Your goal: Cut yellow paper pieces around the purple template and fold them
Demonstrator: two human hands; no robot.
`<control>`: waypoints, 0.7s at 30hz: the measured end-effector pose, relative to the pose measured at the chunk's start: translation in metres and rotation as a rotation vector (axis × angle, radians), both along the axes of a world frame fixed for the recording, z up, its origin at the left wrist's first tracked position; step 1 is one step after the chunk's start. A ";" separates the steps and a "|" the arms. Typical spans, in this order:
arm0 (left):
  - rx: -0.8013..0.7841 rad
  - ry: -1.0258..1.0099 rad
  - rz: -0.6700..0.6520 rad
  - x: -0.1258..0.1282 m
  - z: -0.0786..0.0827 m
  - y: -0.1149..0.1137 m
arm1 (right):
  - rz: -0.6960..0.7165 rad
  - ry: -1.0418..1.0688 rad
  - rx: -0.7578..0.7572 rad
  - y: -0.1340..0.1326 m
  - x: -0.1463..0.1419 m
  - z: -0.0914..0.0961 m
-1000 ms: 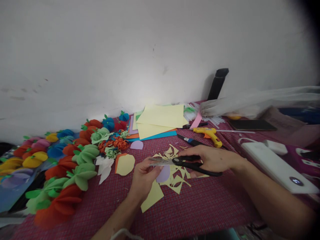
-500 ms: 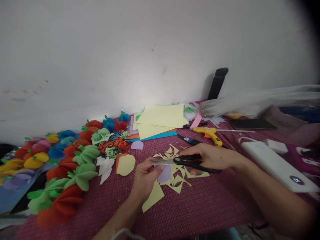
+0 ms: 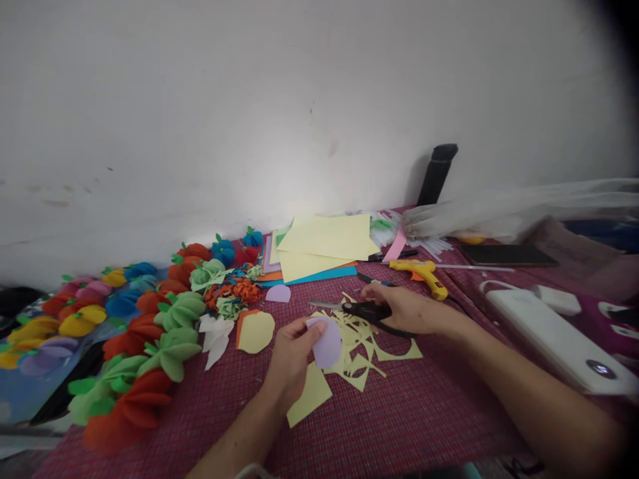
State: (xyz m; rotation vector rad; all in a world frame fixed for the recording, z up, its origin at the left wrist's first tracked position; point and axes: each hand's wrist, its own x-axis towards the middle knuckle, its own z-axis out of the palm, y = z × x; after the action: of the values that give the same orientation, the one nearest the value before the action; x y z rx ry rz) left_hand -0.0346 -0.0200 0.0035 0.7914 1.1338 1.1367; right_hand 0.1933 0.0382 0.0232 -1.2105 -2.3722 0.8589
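Observation:
Between thumb and fingers, my left hand pinches a rounded lilac paper piece. My right hand is closed around the black handles of a pair of scissors, whose blades point left, just above the lilac piece and apart from it. Under both lie pale yellow paper scraps in a loose heap. A yellow paper piece rests by my left wrist. Left of that hand are rounded yellow cutouts over orange ones, and a lilac half-round piece sits farther back.
Colourful paper pumpkins fill the left side. Yellow sheets are stacked near the wall. A yellow glue gun lies behind my right hand. At right are a white power bank and a dark phone.
The scissors have drawn back up and away from the lilac piece, which now shows whole in my left hand. The camera view has shifted slightly.

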 end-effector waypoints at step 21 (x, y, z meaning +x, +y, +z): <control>0.099 0.130 -0.066 0.004 -0.009 0.001 | -0.067 0.529 -0.439 -0.027 -0.059 -0.033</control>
State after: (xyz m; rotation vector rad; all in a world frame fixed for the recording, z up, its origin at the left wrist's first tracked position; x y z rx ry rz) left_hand -0.0301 -0.0194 -0.0054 0.9841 1.1566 1.1059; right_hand 0.1341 0.0117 -0.0099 -1.0296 -1.7627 1.5139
